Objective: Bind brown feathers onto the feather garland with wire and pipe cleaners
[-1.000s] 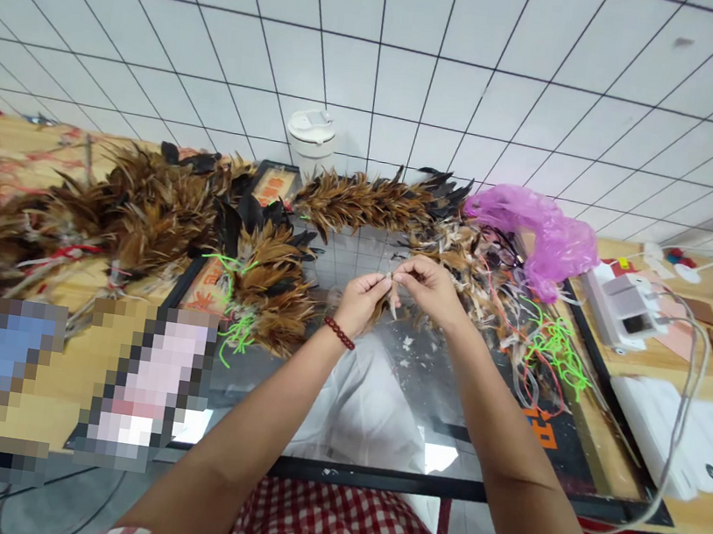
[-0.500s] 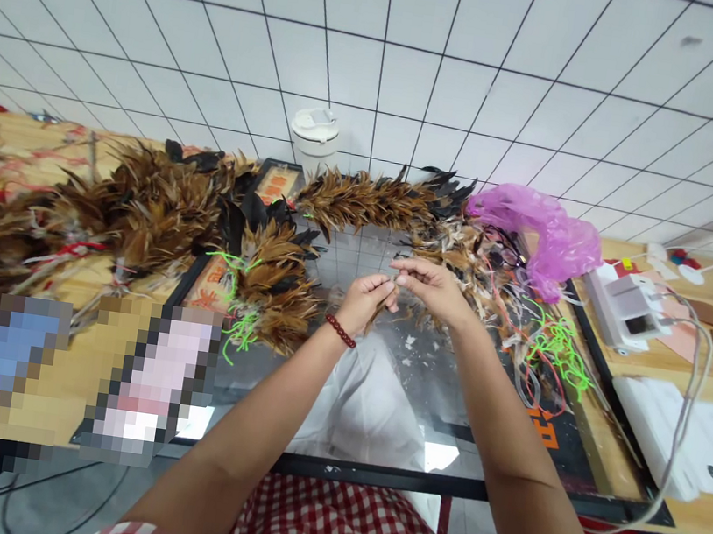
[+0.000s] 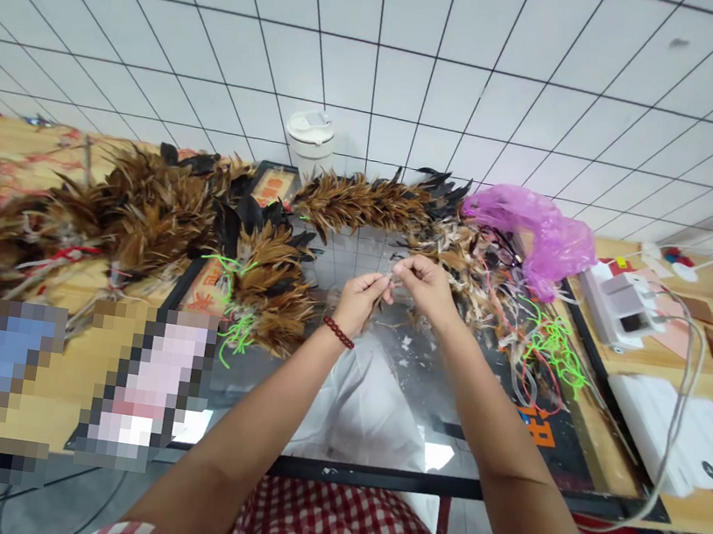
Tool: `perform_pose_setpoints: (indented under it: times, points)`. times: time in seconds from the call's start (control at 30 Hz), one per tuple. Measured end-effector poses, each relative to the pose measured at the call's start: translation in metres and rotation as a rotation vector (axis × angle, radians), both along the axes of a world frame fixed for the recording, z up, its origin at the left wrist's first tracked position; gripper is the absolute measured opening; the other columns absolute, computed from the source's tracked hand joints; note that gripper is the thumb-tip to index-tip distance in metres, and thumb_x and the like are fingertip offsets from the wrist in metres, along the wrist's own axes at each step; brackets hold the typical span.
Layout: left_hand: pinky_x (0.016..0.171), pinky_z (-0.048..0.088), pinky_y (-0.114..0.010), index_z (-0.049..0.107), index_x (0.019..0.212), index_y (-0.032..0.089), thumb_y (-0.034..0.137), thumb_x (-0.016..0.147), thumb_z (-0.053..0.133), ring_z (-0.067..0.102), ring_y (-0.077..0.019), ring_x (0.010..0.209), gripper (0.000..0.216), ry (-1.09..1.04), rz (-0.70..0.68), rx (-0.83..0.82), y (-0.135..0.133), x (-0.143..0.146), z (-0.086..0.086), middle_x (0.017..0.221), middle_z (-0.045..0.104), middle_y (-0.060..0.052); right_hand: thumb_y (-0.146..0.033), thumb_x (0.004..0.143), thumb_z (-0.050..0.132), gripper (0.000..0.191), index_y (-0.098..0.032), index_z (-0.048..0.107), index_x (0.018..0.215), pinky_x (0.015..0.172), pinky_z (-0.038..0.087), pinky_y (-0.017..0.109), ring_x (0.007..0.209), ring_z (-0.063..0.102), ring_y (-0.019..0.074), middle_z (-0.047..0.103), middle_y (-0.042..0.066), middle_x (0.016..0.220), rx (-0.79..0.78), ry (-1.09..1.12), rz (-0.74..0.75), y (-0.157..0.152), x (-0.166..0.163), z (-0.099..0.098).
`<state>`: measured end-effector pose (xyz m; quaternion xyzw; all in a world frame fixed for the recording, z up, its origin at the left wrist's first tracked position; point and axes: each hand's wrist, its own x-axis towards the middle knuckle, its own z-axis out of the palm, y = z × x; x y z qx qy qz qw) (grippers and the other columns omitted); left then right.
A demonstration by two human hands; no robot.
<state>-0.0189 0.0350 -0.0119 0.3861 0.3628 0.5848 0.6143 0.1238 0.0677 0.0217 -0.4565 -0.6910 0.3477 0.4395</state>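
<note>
Over the middle of the glass-topped table, my left hand [image 3: 360, 301] is closed in a pinch, and a small brown wisp that looks like a feather shows below its fingertips. Close beside it, my right hand [image 3: 426, 287] pinches too, fingertips almost against the left ones; what it holds is too small to make out. To the left of my hands lies a bundle of brown feathers [image 3: 274, 286] with bright green ties [image 3: 237, 334]. Behind them stretches a long feather strip [image 3: 366, 200] with black ends. Loose feathers [image 3: 464, 260] are heaped on the right.
A purple plastic bag [image 3: 541, 227] lies at the back right. Green strings [image 3: 554, 348], a white charger [image 3: 626, 305] and a white device with a cable [image 3: 684, 437] are further right. More feather bundles [image 3: 153, 203] cover the left. A white lidded container [image 3: 310, 137] stands by the wall.
My right hand has turned and its fingers have curled in more, still at the left fingertips. My left hand stays nearly where it was. The whole view has shifted slightly.
</note>
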Motion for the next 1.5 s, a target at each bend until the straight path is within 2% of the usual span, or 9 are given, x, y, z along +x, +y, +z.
perform_pose_setpoints:
  times: [0.1, 0.37, 0.43, 0.53, 0.63, 0.73, 1.03, 1.23, 1.5]
  points:
    - [0.062, 0.047, -0.024, 0.064, 0.068, 0.015, 0.044, 0.068, 0.076, 0.052, -0.0076, 0.052, 0.031, -0.11, 0.084, -0.029, 0.002, -0.002, 0.0, 0.052, 0.053, 0.004, -0.023, 0.081, 0.059, 0.012, -0.018, 0.07, 0.081, 0.075, 0.045, 0.03, 0.078, 0.059, 0.0173, 0.065, 0.004, 0.081, 0.088, -0.238, -0.101, 0.007, 0.013, -0.002]
    - [0.058, 0.045, -0.023, 0.06, 0.068, 0.015, 0.043, 0.069, 0.076, 0.05, -0.0066, 0.05, 0.031, -0.161, 0.134, -0.058, 0.003, -0.001, 0.003, 0.051, 0.049, 0.005, -0.018, 0.083, 0.055, 0.019, -0.019, 0.073, 0.088, 0.081, 0.041, 0.034, 0.091, 0.057, 0.0228, 0.064, 0.011, 0.094, 0.159, -0.837, -0.013, -0.003, 0.015, -0.005]
    - [0.058, 0.045, -0.023, 0.06, 0.067, 0.015, 0.042, 0.069, 0.076, 0.05, -0.0067, 0.05, 0.031, -0.161, 0.141, -0.051, 0.003, -0.001, 0.004, 0.051, 0.049, 0.005, -0.017, 0.081, 0.055, 0.015, -0.017, 0.07, 0.081, 0.079, 0.041, 0.034, 0.088, 0.057, 0.0221, 0.064, 0.011, 0.09, 0.154, -0.749, -0.064, -0.002, 0.012, -0.006]
    - [0.06, 0.045, -0.023, 0.06, 0.067, 0.015, 0.042, 0.07, 0.074, 0.05, -0.0066, 0.051, 0.031, -0.151, 0.165, -0.058, 0.003, -0.001, 0.003, 0.052, 0.05, 0.005, -0.025, 0.079, 0.058, 0.011, -0.017, 0.065, 0.076, 0.064, 0.04, 0.028, 0.068, 0.053, 0.0159, 0.062, 0.004, 0.073, -0.005, -0.362, -0.098, 0.002, 0.009, -0.006]
    - [0.06, 0.044, -0.022, 0.061, 0.068, 0.015, 0.043, 0.069, 0.074, 0.052, -0.0067, 0.053, 0.031, -0.14, 0.204, -0.073, 0.005, -0.001, 0.001, 0.054, 0.052, 0.005, -0.042, 0.074, 0.063, 0.025, -0.018, 0.06, 0.071, 0.051, 0.034, 0.024, 0.051, 0.043, 0.0107, 0.053, -0.002, 0.056, -0.248, 0.013, -0.017, 0.003, 0.004, -0.005]
    - [0.061, 0.044, -0.021, 0.063, 0.071, 0.015, 0.042, 0.067, 0.076, 0.054, -0.0071, 0.056, 0.03, -0.127, 0.241, -0.084, 0.008, 0.0, -0.003, 0.058, 0.057, 0.003, -0.05, 0.065, 0.071, 0.035, -0.017, 0.058, 0.068, 0.049, 0.034, 0.023, 0.05, 0.043, 0.0093, 0.054, -0.003, 0.056, -0.329, 0.169, 0.026, -0.001, -0.006, -0.003]
    - [0.062, 0.044, -0.02, 0.062, 0.066, 0.015, 0.04, 0.066, 0.077, 0.055, -0.0063, 0.059, 0.029, -0.194, 0.277, -0.085, 0.01, 0.0, -0.005, 0.062, 0.061, 0.002, -0.04, 0.062, 0.076, 0.03, -0.016, 0.061, 0.073, 0.057, 0.042, 0.024, 0.057, 0.052, 0.0096, 0.061, 0.0, 0.066, -0.277, 0.221, 0.01, -0.008, -0.02, -0.007]
    - [0.062, 0.045, -0.021, 0.063, 0.069, 0.015, 0.04, 0.068, 0.076, 0.055, -0.0069, 0.057, 0.028, -0.185, 0.29, -0.116, 0.009, -0.001, -0.002, 0.06, 0.059, 0.003, -0.038, 0.049, 0.084, 0.044, -0.017, 0.062, 0.08, 0.059, 0.046, 0.025, 0.059, 0.055, 0.0108, 0.062, -0.001, 0.066, -0.331, 0.291, -0.025, -0.005, -0.018, -0.009]
    - [0.065, 0.046, -0.021, 0.063, 0.067, 0.016, 0.039, 0.071, 0.074, 0.056, -0.0065, 0.06, 0.027, -0.171, 0.311, -0.088, 0.009, 0.001, 0.0, 0.063, 0.061, 0.002, -0.044, 0.062, 0.074, 0.031, -0.017, 0.061, 0.068, 0.051, 0.039, 0.023, 0.052, 0.049, 0.0097, 0.06, 0.0, 0.061, -0.272, 0.156, -0.049, -0.01, -0.02, -0.01]
